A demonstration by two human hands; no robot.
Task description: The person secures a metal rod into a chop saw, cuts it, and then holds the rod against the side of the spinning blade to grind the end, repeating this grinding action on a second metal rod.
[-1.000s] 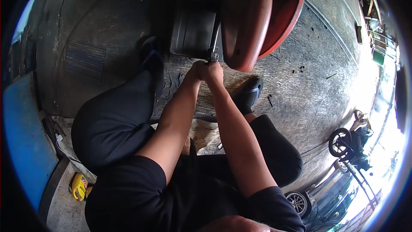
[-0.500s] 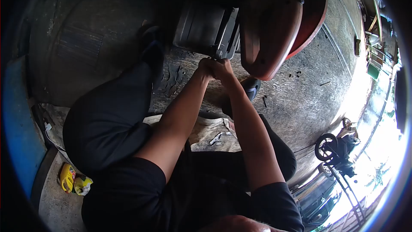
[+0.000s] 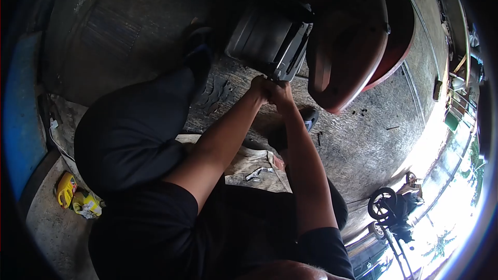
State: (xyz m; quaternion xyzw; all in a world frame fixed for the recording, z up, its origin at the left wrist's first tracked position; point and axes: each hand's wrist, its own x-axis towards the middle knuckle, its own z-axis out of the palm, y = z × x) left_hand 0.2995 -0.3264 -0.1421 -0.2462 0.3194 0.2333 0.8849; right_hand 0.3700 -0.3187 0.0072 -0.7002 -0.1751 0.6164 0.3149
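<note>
My left hand [image 3: 261, 87] and my right hand [image 3: 280, 93] are pressed together at the near end of a metal bar [image 3: 291, 52]. Both are closed, and what sits inside their fingers is hidden. The bar runs along the right side of a dark grey boxy part [image 3: 259, 35]. Just right of my hands hangs a large curved red panel [image 3: 348, 46], with a second rounded red piece [image 3: 397, 33] behind it. The upper end of this assembly is lost in shadow.
Stained concrete floor [image 3: 363, 148] surrounds me, with small dark bits scattered on it. A rag-like pale sheet [image 3: 244, 168] lies between my legs. Yellow containers [image 3: 66, 190] stand at lower left, beside a blue surface [image 3: 23, 119]. A motorcycle [image 3: 391, 207] is at far right.
The view has tilted and shifted, so the grey part and red panels appear further right and lower. My hands stay together at the bar's near end.
</note>
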